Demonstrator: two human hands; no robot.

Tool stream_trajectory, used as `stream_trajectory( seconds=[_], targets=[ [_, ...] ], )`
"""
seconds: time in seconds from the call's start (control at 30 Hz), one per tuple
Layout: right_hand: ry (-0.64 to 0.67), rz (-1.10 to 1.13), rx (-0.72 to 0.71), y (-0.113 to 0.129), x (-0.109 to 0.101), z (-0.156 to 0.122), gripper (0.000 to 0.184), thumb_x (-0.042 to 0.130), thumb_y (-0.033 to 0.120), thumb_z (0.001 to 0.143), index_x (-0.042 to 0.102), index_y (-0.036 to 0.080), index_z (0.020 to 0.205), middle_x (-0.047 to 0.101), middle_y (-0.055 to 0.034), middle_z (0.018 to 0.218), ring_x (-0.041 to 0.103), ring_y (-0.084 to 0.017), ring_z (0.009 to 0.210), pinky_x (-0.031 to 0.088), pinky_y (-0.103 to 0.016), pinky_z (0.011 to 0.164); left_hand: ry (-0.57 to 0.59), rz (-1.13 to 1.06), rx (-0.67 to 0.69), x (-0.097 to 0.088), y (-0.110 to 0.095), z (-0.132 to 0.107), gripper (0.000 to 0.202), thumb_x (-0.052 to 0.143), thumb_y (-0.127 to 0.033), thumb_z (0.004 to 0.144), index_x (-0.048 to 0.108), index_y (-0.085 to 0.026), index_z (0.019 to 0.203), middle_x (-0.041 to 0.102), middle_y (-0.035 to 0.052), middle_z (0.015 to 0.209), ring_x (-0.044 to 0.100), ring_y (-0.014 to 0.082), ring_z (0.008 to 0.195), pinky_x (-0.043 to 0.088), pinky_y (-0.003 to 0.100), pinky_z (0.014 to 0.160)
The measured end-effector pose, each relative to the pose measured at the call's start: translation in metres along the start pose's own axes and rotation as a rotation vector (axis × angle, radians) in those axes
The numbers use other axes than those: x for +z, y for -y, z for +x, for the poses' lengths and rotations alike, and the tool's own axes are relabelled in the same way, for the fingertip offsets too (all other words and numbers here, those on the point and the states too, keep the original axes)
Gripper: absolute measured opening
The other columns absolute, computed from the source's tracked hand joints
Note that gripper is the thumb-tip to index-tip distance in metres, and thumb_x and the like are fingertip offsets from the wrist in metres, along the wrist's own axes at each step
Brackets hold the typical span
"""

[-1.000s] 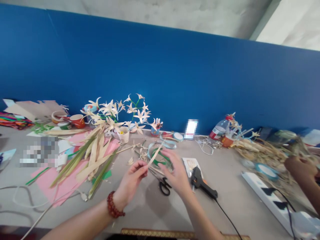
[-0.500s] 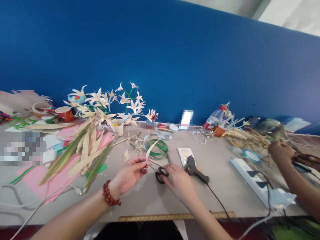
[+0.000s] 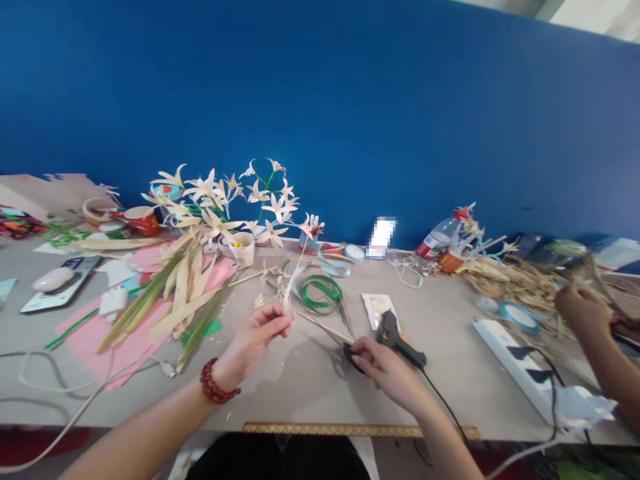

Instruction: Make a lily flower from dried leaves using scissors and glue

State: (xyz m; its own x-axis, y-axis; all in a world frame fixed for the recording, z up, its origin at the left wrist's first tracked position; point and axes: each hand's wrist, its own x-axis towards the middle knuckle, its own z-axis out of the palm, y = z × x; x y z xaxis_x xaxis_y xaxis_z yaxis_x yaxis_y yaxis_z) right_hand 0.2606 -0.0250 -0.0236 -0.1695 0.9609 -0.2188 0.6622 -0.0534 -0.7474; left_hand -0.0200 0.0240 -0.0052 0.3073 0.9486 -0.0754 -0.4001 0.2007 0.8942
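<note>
My left hand (image 3: 264, 337), with a red bead bracelet at the wrist, pinches the lower end of a thin pale strip of dried husk (image 3: 293, 279). The strip rises upright from the fingertips. My right hand (image 3: 383, 365) is closed on the black handles of a pair of scissors (image 3: 353, 359) lying low over the table. The blades point away to the left, beside a thin pale stick (image 3: 320, 325). Beyond them is a coil of green tape (image 3: 321, 294) with thin wires next to it. A black glue gun (image 3: 400, 339) lies right of my right hand.
Husk flowers (image 3: 215, 200) stand at the back left, behind long husk leaves (image 3: 150, 303) on pink paper (image 3: 85, 347). A power strip (image 3: 510, 373) and a plastic bottle (image 3: 439, 235) are on the right. Another person's hand (image 3: 583, 313) works at far right. A ruler (image 3: 350, 430) lies along the front edge.
My right fingers have closed on the scissors' handles, and the scissors have shifted slightly right. My left hand still holds the husk strip. The view has turned a little left.
</note>
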Motion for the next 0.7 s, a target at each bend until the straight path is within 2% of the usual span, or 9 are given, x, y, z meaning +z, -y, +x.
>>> stream_trajectory(
  seconds=[0.1,0.17,0.23,0.37,0.5,0.63,0.7],
  targets=[
    [0.051,0.484,-0.001,-0.003,-0.004,-0.006,0.031,0.06,0.05,0.082,0.056,0.02,0.092,0.058,-0.0024,0.08,0.054,-0.016,0.062,0.048,-0.028,0.054,0.016,0.021,-0.045,0.003,-0.001,0.0,0.013,0.071,-0.026,0.078,0.063,-0.015,0.079,0.061,-0.0006,0.072,0.055,0.0092,0.065,0.044,0.022,0.068],
    [0.025,0.719,-0.036,0.004,-0.001,-0.008,0.034,0.07,0.046,0.077,0.057,0.021,0.095,0.059,-0.0035,0.087,0.055,-0.015,0.068,0.05,-0.029,0.061,0.031,0.048,-0.064,0.007,-0.001,0.0,0.014,0.07,-0.027,0.079,0.064,-0.014,0.078,0.064,0.0012,0.073,0.056,0.0101,0.066,0.045,0.023,0.068],
    [-0.031,0.863,-0.068,0.015,0.008,-0.005,0.036,0.077,0.042,0.072,0.059,0.021,0.094,0.06,-0.0027,0.088,0.053,-0.013,0.067,0.049,-0.027,0.063,0.053,0.064,-0.073,0.013,0.0,-0.001,0.014,0.069,-0.027,0.079,0.064,-0.014,0.078,0.066,0.0027,0.074,0.057,0.0109,0.067,0.045,0.024,0.069],
    [-0.108,0.932,-0.176,0.039,0.035,0.008,0.035,0.084,0.036,0.064,0.061,0.019,0.084,0.062,-0.0014,0.08,0.053,-0.012,0.065,0.044,-0.022,0.056,0.088,0.084,-0.062,0.031,0.006,-0.005,0.014,0.068,-0.027,0.08,0.066,-0.014,0.077,0.067,0.0035,0.075,0.056,0.0109,0.066,0.045,0.024,0.067],
    [-0.209,1.024,-0.234,0.053,0.056,0.015,0.037,0.085,0.03,0.062,0.058,0.022,0.085,0.062,0.0028,0.073,0.052,-0.01,0.057,0.042,-0.02,0.052,0.029,0.089,-0.024,0.05,0.018,-0.009,0.012,0.07,-0.025,0.078,0.066,-0.014,0.074,0.064,0.0007,0.071,0.048,0.0076,0.059,0.038,0.02,0.059],
    [-0.373,1.007,-0.197,0.057,0.057,0.012,0.035,0.085,0.027,0.062,0.054,0.021,0.079,0.063,0.0039,0.071,0.05,-0.008,0.05,0.041,-0.019,0.047,-0.016,0.072,0.001,0.059,0.027,-0.011,0.014,0.07,-0.027,0.077,0.066,-0.014,0.073,0.058,-0.0015,0.064,0.044,0.008,0.059,0.036,0.02,0.058],
    [-0.397,0.989,-0.196,0.057,0.053,0.01,0.035,0.085,0.026,0.062,0.054,0.021,0.078,0.063,0.0034,0.07,0.05,-0.008,0.051,0.042,-0.019,0.046,-0.016,0.069,-0.003,0.059,0.027,-0.012,0.014,0.071,-0.028,0.077,0.068,-0.014,0.074,0.058,-0.0008,0.066,0.045,0.0087,0.061,0.037,0.021,0.06]
  ],
)
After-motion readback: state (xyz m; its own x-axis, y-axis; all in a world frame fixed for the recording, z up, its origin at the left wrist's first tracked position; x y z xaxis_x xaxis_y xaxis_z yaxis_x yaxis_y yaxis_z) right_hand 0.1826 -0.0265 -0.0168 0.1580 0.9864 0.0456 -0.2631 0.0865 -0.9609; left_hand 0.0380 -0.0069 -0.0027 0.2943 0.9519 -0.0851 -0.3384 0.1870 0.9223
